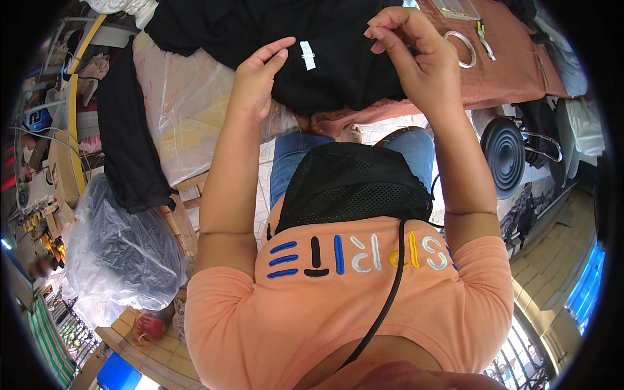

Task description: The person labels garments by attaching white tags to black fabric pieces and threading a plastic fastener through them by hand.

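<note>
Black cloth (344, 81) spread over the table (513, 71), one hand either side of its pale tag (308, 56).

Tag sits on top of the cloth, slightly tilted, small gold-coloured bit across its middle. Left hand (259, 73) is just left of the tag, at the cloth; thumb and index tips slightly apart, can't tell if fabric is caught between them. Right hand (419, 55) is raised right of the tag, thumb and fingertips close together; can't tell if they pinch anything, too small to see. Beside the right hand: tape roll (472, 54) lying flat, then yellow-handled snips (482, 39). Clear box (457, 9) at the far edge, beyond the roll.
</note>
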### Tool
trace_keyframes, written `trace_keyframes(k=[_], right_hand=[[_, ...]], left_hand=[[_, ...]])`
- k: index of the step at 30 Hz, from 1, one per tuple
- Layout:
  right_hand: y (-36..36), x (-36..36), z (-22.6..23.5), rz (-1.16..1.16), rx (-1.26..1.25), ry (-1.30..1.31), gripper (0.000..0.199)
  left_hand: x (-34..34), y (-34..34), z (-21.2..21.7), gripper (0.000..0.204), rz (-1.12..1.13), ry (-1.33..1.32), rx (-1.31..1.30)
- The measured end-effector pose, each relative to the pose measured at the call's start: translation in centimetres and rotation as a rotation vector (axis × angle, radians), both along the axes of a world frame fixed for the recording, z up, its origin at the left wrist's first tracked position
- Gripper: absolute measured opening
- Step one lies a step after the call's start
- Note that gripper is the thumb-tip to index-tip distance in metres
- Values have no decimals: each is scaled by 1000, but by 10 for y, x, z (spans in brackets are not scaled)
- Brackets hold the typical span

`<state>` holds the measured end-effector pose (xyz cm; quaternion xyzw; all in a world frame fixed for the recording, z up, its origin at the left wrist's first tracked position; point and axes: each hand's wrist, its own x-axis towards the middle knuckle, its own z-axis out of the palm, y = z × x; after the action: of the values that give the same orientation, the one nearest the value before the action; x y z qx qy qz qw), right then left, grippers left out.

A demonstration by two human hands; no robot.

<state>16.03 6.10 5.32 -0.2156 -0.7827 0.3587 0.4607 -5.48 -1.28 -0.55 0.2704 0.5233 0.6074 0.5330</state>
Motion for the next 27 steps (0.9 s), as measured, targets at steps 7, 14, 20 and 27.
trace_keyframes(k=[7,14,20,27], right_hand=[[-3,-2,-3,-21,-66,-55,10],[-2,-1,0,-17,-14,-38,10],[-4,0,3,5,-26,-33,10],[-10,2,9,7,-39,-20,12]], left_hand=[[-1,-4,-20,41,183,418,-154],[-3,-13,-14,34,75,165,-88],[3,-16,2,22,-170,-79,-139],[7,-11,-1,32,-239,146,-57]])
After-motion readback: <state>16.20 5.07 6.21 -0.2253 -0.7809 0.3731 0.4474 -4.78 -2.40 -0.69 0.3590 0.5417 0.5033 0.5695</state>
